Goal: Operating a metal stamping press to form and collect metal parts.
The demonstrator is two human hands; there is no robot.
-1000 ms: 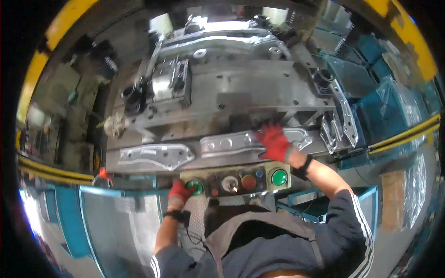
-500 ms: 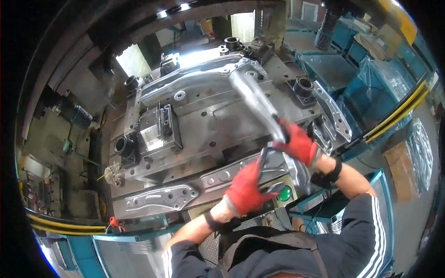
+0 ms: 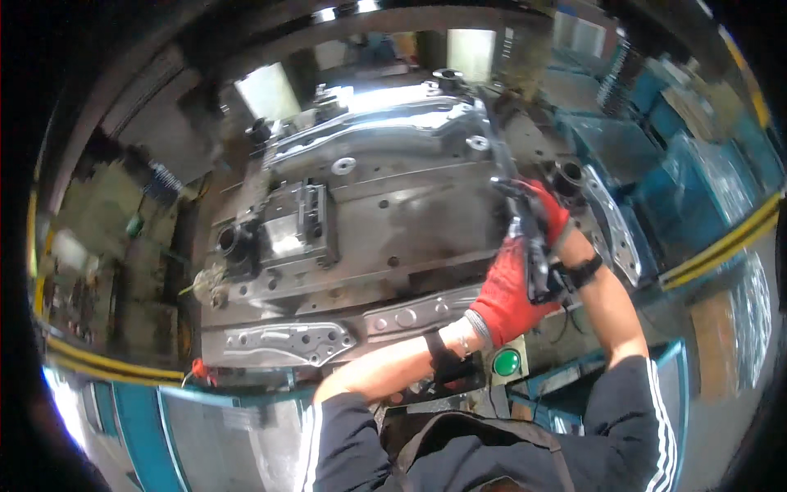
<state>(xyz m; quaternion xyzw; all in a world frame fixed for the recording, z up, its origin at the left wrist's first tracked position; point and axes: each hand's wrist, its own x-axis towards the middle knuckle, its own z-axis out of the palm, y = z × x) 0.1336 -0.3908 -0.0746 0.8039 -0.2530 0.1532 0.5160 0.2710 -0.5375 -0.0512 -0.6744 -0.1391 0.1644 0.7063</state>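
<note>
My right grip [image 3: 551,215] is curled round a metal part [image 3: 537,266] above the front-right corner of the press bed [image 3: 434,215]; blur hides how closed my left grip [image 3: 510,299] is. I judge this a two-handed handling step, calling for steady support

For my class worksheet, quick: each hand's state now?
Left hand: closed on a metal part.
Right hand: closed on metal too; whether the same part, unclear.

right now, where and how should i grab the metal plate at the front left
Probably by the near long edge of the plate, coming from the front, thumb on top: it lies flat, that long side faces the person, and nothing covers the edge.
</note>
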